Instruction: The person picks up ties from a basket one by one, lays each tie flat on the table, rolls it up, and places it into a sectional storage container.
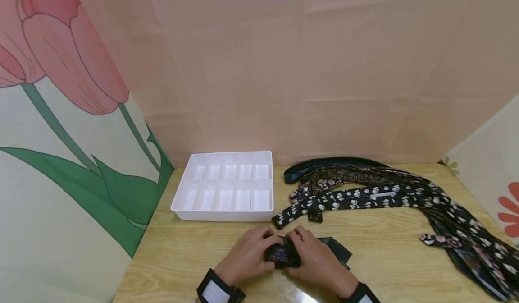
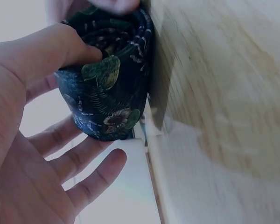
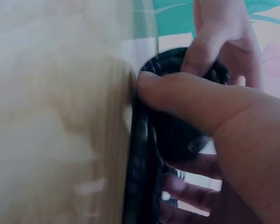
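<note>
A dark necktie (image 1: 281, 254) with a green and pale leafy pattern is partly rolled up on the table, low in the middle of the head view. Its wide flat end (image 1: 339, 250) sticks out to the right, past the right hand. My left hand (image 1: 248, 254) grips the roll from the left; in the left wrist view its thumb presses on the coiled end of the roll (image 2: 114, 100). From the other side my right hand (image 1: 317, 261) holds the same roll, with its thumb across the coil (image 3: 177, 133) in the right wrist view.
A white tray (image 1: 227, 216) with two rows of compartments stands behind the hands, to the left. Several dark patterned neckties (image 1: 358, 199) lie in a long bundle on the right, trailing to the front right edge. Walls enclose the wooden table (image 1: 162, 267) at back and sides.
</note>
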`<act>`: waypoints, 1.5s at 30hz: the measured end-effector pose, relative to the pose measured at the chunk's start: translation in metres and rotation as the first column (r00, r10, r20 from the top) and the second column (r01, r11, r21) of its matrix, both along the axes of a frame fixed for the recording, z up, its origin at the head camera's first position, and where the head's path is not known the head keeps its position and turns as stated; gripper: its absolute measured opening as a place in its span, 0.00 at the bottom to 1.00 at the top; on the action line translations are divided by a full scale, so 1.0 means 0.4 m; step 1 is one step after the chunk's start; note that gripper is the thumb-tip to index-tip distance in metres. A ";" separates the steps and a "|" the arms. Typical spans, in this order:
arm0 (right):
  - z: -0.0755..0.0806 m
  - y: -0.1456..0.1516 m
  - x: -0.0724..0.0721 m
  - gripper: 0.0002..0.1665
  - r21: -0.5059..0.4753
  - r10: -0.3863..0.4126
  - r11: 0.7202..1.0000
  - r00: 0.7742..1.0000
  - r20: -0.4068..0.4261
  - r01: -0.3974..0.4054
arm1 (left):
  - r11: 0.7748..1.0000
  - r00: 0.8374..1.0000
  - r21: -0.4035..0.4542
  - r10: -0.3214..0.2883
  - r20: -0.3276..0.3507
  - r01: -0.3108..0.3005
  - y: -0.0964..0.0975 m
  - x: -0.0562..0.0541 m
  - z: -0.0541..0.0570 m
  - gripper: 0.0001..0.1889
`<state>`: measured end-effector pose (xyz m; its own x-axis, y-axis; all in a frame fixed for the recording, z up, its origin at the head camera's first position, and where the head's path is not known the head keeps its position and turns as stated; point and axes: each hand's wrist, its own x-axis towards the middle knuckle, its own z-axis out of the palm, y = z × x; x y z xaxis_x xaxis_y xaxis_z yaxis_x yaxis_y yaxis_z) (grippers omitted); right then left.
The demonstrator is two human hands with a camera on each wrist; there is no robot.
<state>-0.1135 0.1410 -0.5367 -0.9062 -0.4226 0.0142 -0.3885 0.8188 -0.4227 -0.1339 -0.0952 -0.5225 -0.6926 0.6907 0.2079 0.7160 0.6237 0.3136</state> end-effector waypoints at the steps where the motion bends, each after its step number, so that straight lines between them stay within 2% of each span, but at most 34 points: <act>1: -0.001 0.003 0.001 0.45 0.004 -0.003 1.000 1.000 0.000 0.003 | 1.000 1.000 0.002 0.005 -0.001 -0.005 -0.003 0.000 -0.001 0.27; 5: -0.003 0.010 0.000 0.47 -0.003 -0.004 1.000 1.000 -0.012 0.004 | 1.000 1.000 -0.003 0.017 -0.006 -0.017 -0.010 -0.001 -0.001 0.26; 10: 0.007 0.003 0.004 0.48 -0.027 0.032 0.999 0.996 -0.078 -0.034 | 1.000 0.999 -0.011 -0.005 -0.033 0.005 -0.005 -0.003 0.003 0.24; 12: 0.011 -0.002 0.005 0.45 -0.022 0.032 0.999 0.994 -0.102 -0.034 | 1.000 0.999 -0.015 -0.010 -0.036 0.009 -0.002 -0.003 0.005 0.24; 16: 0.015 -0.011 0.002 0.38 0.007 -0.008 1.000 0.990 -0.139 0.009 | 0.999 1.000 -0.036 0.000 -0.018 -0.001 0.005 -0.002 0.007 0.29; 19: 0.018 -0.012 0.003 0.39 0.020 -0.030 0.999 0.988 -0.151 0.034 | 0.999 1.000 -0.053 0.005 -0.009 -0.006 0.007 -0.001 0.008 0.31; 22: 0.023 -0.014 0.006 0.41 -0.014 -0.034 0.999 0.992 -0.120 0.033 | 0.999 1.000 -0.052 0.006 -0.008 -0.007 0.004 0.000 0.011 0.28; 25: 0.027 -0.016 0.007 0.41 -0.074 -0.039 0.997 0.998 -0.050 0.035 | 0.999 1.000 -0.042 0.012 -0.013 -0.013 0.003 0.000 0.015 0.27; 29: 0.024 -0.018 0.008 0.39 -0.135 -0.055 0.989 0.998 0.026 0.058 | 1.000 1.000 -0.021 0.009 -0.001 -0.009 0.006 0.001 0.015 0.30; 32: 0.021 -0.018 0.008 0.39 -0.166 -0.065 0.984 0.997 0.037 0.070 | 1.000 1.000 -0.008 0.003 0.010 -0.003 0.009 0.002 0.012 0.30; 38: 0.027 -0.018 0.006 0.42 -0.193 -0.045 0.980 0.998 0.052 0.054 | 0.999 1.000 -0.033 0.000 -0.028 -0.001 0.006 -0.002 0.015 0.26; 41: 0.026 -0.014 0.004 0.41 -0.187 -0.040 0.981 0.998 0.054 0.049 | 1.000 1.000 -0.032 -0.001 -0.010 0.001 0.009 -0.004 0.016 0.29; 45: 0.013 -0.003 -0.001 0.41 -0.186 -0.049 0.981 0.998 0.050 0.057 | 1.000 1.000 -0.014 -0.009 -0.021 0.009 0.019 -0.005 0.013 0.32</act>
